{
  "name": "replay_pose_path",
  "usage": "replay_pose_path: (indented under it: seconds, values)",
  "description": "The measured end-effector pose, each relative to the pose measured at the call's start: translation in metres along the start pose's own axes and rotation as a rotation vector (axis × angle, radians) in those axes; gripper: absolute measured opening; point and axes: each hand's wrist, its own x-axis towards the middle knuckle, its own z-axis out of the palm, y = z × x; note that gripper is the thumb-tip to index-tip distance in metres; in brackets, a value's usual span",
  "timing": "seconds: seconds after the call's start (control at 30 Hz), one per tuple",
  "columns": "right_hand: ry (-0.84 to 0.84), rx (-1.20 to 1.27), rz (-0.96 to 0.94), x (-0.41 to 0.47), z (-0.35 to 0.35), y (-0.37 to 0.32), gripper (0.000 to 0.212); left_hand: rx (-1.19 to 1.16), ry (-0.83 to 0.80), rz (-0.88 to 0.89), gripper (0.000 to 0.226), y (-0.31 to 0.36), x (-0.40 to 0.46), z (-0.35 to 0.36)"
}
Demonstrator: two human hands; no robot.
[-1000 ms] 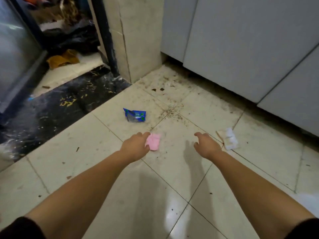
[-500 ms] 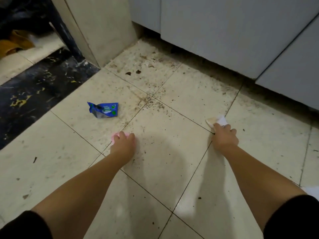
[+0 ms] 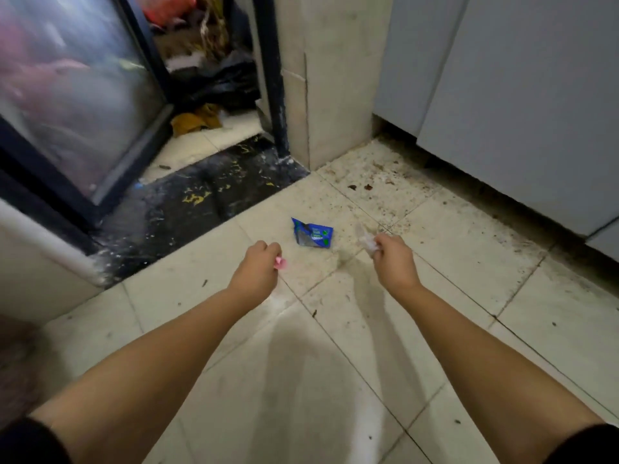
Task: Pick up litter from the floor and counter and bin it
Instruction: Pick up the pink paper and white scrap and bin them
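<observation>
My left hand (image 3: pixel 257 270) is closed on a small pink scrap (image 3: pixel 280 262) that pokes out past the fingers. My right hand (image 3: pixel 392 259) is closed on a crumpled white wrapper (image 3: pixel 365 240), blurred at its tip. Both hands are raised above the cream floor tiles (image 3: pixel 335 363). A blue snack packet (image 3: pixel 313 234) lies flat on the floor just beyond and between the two hands, touched by neither. No bin is in view.
Grey cabinet doors (image 3: pixel 522 95) run along the right, with crumbs and dirt at their base. A tiled pillar (image 3: pixel 328 78) stands ahead. Left of it a black threshold (image 3: pixel 201 202) leads past a glass door (image 3: pixel 70 95) to black bags and a yellow cloth (image 3: pixel 196 120).
Both hands have lifted off the floor, the left with the pink scrap and the right with the white wrapper. The view has risen and swung left toward the doorway.
</observation>
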Motion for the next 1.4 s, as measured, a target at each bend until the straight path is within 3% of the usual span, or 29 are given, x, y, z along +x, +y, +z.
replay_pose_path:
  seconds: [0.23,0.47,0.6,0.7,0.83,0.93,1.0,1.1,1.2,1.27,1.33,1.4]
  values:
    - [-0.057,-0.012,-0.452,-0.059,0.028,-0.223,0.014,-0.013,0.252,-0.079,0.018,-0.131,-0.092,-0.155]
    - [-0.187,0.034,-0.891,-0.185,0.077,-0.44,0.015,0.029,0.548,-0.143,0.02,-0.271,-0.232,-0.305]
    - [-0.362,-0.161,-1.046,-0.235,0.148,-0.501,0.02,0.095,0.417,-0.341,0.018,-0.359,-0.298,-0.312]
    - [-0.53,-0.451,-1.086,-0.256,0.202,-0.515,0.017,0.135,0.184,-0.434,0.022,-0.39,-0.314,-0.285]
    - [-0.706,-0.713,-0.951,-0.265,0.263,-0.515,0.03,0.233,-0.154,-0.477,0.034,-0.416,-0.31,-0.248]
    - [-0.822,-0.76,-0.89,-0.265,0.285,-0.506,0.047,0.197,-0.435,-0.533,0.072,-0.427,-0.305,-0.237]
    - [-0.827,-0.678,-0.939,-0.263,0.283,-0.503,0.049,0.166,-0.517,-0.55,0.092,-0.426,-0.303,-0.238]
    - [-0.664,-0.478,-1.032,-0.244,0.255,-0.509,0.043,0.214,-0.377,-0.464,0.073,-0.415,-0.287,-0.249]
    - [-0.473,-0.311,-0.956,-0.198,0.212,-0.499,0.034,0.24,0.009,-0.356,0.042,-0.379,-0.252,-0.27]
    - [-0.392,-0.279,-0.834,-0.156,0.179,-0.467,0.033,0.196,0.212,-0.249,0.035,-0.338,-0.218,-0.276]
    - [-0.352,-0.322,-0.704,-0.114,0.15,-0.413,0.032,0.188,0.306,-0.117,0.034,-0.285,-0.184,-0.268]
    - [-0.329,-0.372,-0.558,-0.078,0.123,-0.345,0.032,0.239,0.285,-0.001,0.034,-0.228,-0.151,-0.243]
